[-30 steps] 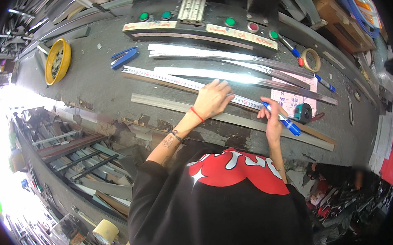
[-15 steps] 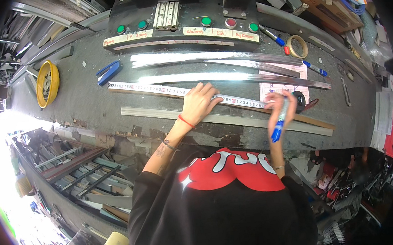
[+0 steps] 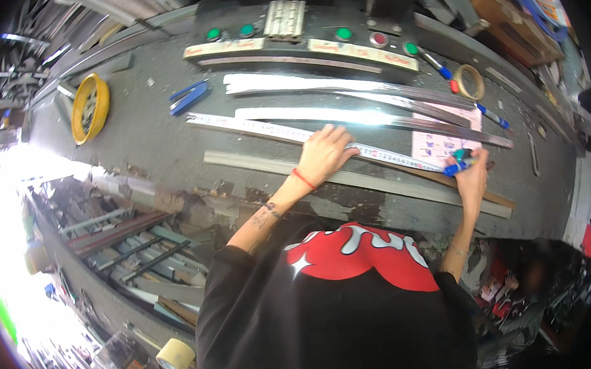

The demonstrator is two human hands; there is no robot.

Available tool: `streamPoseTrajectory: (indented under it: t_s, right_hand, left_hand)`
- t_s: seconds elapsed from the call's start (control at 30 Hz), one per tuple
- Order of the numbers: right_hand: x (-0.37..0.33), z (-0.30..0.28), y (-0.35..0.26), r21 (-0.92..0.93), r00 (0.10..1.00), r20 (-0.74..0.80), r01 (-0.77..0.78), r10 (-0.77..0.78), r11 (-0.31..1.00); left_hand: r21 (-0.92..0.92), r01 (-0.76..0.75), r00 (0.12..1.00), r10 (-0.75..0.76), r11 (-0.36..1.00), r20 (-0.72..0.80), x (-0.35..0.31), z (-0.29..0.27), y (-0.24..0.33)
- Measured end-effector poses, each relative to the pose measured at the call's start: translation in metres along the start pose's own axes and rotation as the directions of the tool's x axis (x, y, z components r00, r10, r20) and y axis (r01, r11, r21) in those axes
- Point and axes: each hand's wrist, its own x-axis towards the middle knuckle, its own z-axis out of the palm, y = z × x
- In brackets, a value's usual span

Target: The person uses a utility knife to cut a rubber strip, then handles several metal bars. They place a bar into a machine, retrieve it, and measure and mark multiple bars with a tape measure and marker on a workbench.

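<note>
A tape measure's white blade (image 3: 250,128) lies stretched along a long thin strip on the bench. My left hand (image 3: 324,156) is closed over the blade and the strip near their middle, thumb along the blade. At the blade's right end, my right hand (image 3: 472,182) grips a blue marker (image 3: 457,167), right by the tape measure's dark case; whether the fingers also hold the case cannot be made out. Nearer me lies a pale grey bar (image 3: 273,164). Beyond the blade are shiny metal strips (image 3: 318,116), their right ends over a sheet of paper with writing (image 3: 428,145).
A yellow bowl of small parts (image 3: 103,109) and a blue stapler (image 3: 189,98) sit at left. Across the back runs a machine with green buttons (image 3: 344,34). A tape roll (image 3: 468,82) and markers (image 3: 493,116) lie at right. Below the bench are stacked metal profiles (image 3: 128,237).
My right hand has moved right to the case end, turning the marker sideways onto the blade's end. My left hand still holds the blade. The whole view has shifted.
</note>
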Motion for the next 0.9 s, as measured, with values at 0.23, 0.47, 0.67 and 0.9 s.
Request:
streamPoseTrajectory:
  t_s: [0.23, 0.47, 0.67, 0.9]
  right_hand:
    - [-0.032, 0.017, 0.011, 0.204, 0.820, -0.526, 0.381, -0.228, 0.902]
    - [-0.055, 0.037, 0.025, 0.247, 0.745, -0.637, 0.440, -0.198, 0.864]
    - [-0.052, 0.049, 0.039, 0.237, 0.687, -0.687, 0.519, -0.236, 0.821]
    - [-0.053, 0.055, 0.047, 0.212, 0.648, -0.711, 0.569, -0.274, 0.795]
  left_hand:
    - [0.020, -0.021, 1.000, 0.021, 1.000, -0.006, 0.001, -0.001, -0.001]
    - [-0.032, -0.025, 0.996, 0.028, 0.999, 0.087, 0.003, -0.006, -0.003]
    - [0.063, -0.100, 0.988, 0.091, 0.993, 0.125, 0.008, -0.009, -0.003]
    - [-0.098, -0.292, 0.930, 0.307, 0.951, 0.201, 0.027, 0.000, -0.007]
